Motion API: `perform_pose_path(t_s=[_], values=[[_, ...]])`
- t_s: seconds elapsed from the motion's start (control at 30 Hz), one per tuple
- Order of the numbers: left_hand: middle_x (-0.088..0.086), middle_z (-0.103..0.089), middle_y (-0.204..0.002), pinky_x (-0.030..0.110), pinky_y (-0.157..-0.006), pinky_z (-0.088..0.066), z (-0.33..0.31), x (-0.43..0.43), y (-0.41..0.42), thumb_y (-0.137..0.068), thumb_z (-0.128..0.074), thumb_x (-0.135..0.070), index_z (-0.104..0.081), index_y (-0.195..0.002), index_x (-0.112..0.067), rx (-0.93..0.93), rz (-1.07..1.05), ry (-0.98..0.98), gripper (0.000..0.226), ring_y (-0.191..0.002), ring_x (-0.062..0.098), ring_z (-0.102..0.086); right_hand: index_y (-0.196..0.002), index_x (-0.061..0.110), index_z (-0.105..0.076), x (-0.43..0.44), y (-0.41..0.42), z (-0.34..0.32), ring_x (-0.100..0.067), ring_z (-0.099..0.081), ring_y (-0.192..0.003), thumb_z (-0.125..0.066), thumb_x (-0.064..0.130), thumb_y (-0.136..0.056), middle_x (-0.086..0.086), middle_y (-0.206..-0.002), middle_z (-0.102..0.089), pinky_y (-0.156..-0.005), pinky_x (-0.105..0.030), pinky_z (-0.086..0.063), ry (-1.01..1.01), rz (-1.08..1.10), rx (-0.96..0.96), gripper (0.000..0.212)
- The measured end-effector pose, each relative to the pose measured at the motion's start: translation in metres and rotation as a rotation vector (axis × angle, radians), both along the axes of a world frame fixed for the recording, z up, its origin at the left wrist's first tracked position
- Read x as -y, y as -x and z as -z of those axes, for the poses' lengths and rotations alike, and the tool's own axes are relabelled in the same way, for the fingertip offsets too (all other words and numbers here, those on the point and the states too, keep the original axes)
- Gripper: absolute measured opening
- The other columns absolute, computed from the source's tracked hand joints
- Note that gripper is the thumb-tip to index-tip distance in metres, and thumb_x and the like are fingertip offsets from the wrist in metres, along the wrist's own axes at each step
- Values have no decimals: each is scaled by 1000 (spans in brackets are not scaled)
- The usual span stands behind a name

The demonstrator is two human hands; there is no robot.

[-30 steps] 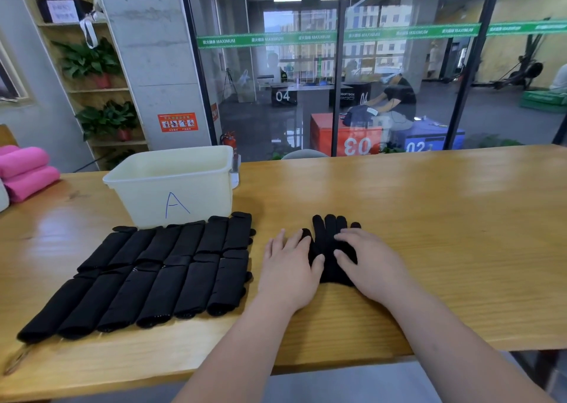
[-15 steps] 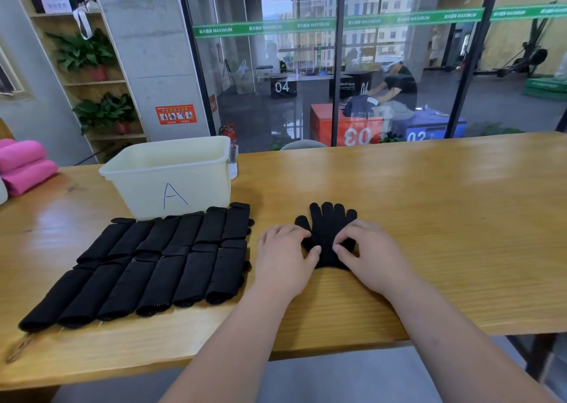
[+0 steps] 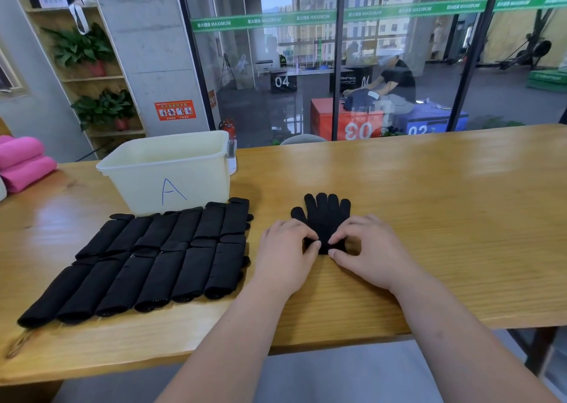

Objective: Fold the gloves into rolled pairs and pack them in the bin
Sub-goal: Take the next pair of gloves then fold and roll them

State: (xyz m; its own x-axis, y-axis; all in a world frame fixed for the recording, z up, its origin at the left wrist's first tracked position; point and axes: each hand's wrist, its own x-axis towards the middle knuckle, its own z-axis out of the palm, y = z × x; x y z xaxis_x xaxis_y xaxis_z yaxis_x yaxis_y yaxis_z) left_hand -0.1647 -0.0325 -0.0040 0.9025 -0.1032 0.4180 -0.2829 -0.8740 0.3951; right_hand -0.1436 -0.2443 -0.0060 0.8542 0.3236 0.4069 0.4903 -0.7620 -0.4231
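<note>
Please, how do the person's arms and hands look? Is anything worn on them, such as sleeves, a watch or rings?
Nothing worn shows. The left hand and right hand are bare, with no ring to be seen, and the black glove is worn on neither. The left forearm and right forearm are bare down to the picture's lower edge: no sleeve, watch or bracelet is visible.

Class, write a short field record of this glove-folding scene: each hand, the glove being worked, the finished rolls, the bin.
Left hand: pinches the near end of the flat black glove
Right hand: pinches the same end
Glove fingers: point away from the person
Rolled gloves: two rows beside the left hand, on the table
Bin: marked A, behind the rolls, floor hidden
</note>
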Motion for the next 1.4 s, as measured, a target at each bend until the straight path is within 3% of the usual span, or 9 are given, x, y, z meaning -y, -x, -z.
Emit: perform_pose_path(t_s=[0.07,0.37,0.5,0.73,0.83,0.97,1.13,1.23,1.4], values=[[-22,-66,-122,35,-110,-39,1,0,-1,-103,-60,-42,-73,-118,-37,0,-23,3,20,-123,6,-50,-107,46,-76,1,-2,1,-4,-50,-109,-74,58,-85,33,-111,-63,-97,-37,-44,37,-3,-4,25],[-22,-65,-131,34,-111,-38,2,-2,-2,-97,-68,-49,-70,-126,-38,-39,-18,25,31,-130,7,-47,-114,39,-77,0,-6,1,-7,-52,-104,-69,40,-99,26,-117,-70,-95,-34,-49,96,73,50,17],[-22,-65,-131,36,-113,-39,0,-3,0,-93,-73,-50,-70,-127,-38,-48,-6,52,36,-130,6,-47,-116,41,-75,-2,-3,-3,-4,-52,-95,-68,39,-100,22,-109,-70,-86,-29,-46,72,112,20,18],[-22,-65,-125,38,-112,-42,-4,-2,3,-94,-75,-40,-70,-123,-39,-69,-20,110,30,-129,6,-47,-109,47,-76,1,1,-5,1,-54,-78,-74,40,-96,25,-82,-53,-72,-20,-39,-125,127,-38,15],[-26,-62,-111,40,-109,-45,-6,-3,5,-98,-72,-33,-72,-117,-39,-68,-31,137,20,-124,8,-50,-108,51,-74,2,3,-7,2,-56,-87,-75,44,-93,26,-89,-60,-73,-18,-39,-173,99,-68,16],[-34,-41,-98,41,-104,-48,-8,-2,6,-101,-67,-35,-70,-119,-40,-113,-48,186,19,-112,13,-55,-116,50,-67,-3,5,-7,-1,-48,-100,-76,56,-88,33,-101,-60,-81,-21,-42,-17,56,-32,30],[-25,-61,-97,41,-99,-51,-4,-3,2,-101,-66,-39,-69,-116,-41,-103,-29,271,15,-109,9,-56,-102,47,-74,2,-1,-7,1,-57,-80,-76,42,-94,23,-91,-68,-71,-27,-43,-200,133,-148,10],[-22,-68,-93,41,-92,-55,-5,-3,2,-101,-66,-43,-66,-114,-43,-121,-43,314,13,-102,6,-59,-100,42,-76,6,-2,-5,5,-64,-81,-80,41,-92,25,-91,-75,-74,-27,-49,-377,104,-246,9],[-19,-69,-87,39,-89,-56,-6,-2,2,-100,-68,-44,-56,-122,-43,-126,-73,312,25,-98,4,-60,-111,41,-68,1,-2,-6,-1,-60,-67,-79,39,-92,23,-86,-76,-65,-23,-42,-340,143,-226,22]])
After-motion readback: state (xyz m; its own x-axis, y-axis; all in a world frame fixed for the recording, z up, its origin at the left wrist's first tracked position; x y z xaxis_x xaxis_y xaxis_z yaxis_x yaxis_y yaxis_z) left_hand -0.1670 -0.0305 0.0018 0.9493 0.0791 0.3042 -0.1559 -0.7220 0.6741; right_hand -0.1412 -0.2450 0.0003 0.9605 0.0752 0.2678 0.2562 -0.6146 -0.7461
